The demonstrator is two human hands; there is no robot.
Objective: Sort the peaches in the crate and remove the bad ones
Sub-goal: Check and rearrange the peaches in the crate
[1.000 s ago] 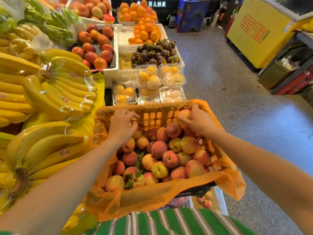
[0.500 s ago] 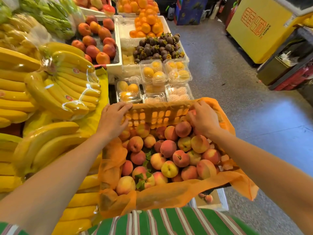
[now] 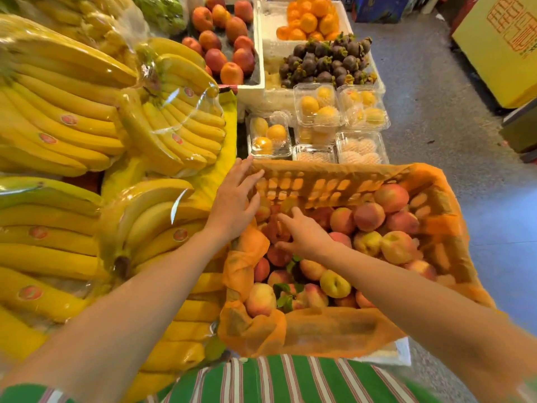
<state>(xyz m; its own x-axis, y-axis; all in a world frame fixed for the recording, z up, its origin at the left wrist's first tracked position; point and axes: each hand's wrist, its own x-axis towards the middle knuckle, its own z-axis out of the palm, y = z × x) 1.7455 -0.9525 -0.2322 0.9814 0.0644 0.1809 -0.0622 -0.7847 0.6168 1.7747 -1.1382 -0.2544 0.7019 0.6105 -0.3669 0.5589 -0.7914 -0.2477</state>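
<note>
The crate sits right in front of the person, lined with an orange liner that folds over its rim; the peaches fill it to well up the walls, red-blushed ones heaped at the far right and a yellower one nearer the body; no set-aside pile of bad fruit shows anywhere, so I judge the sorting to be at an early or middle stage, with most of the fruit not yet turned over. The left hand lies at the far left corner with its fingers straight, resting on the liner and gripping nothing; the right hand reaches across into the left part of the heap, fingers spread over a dark red peach, touching fruit but not closed on any. Room is tight on the left, where wrapped bananas press close to the crate wall; beyond the far rim stand clear plastic boxes of fruit, just beside it; the right side opens onto bare floor, likely the easiest way to carry a reject out; the near edge lies against the person's striped green garment.
</note>
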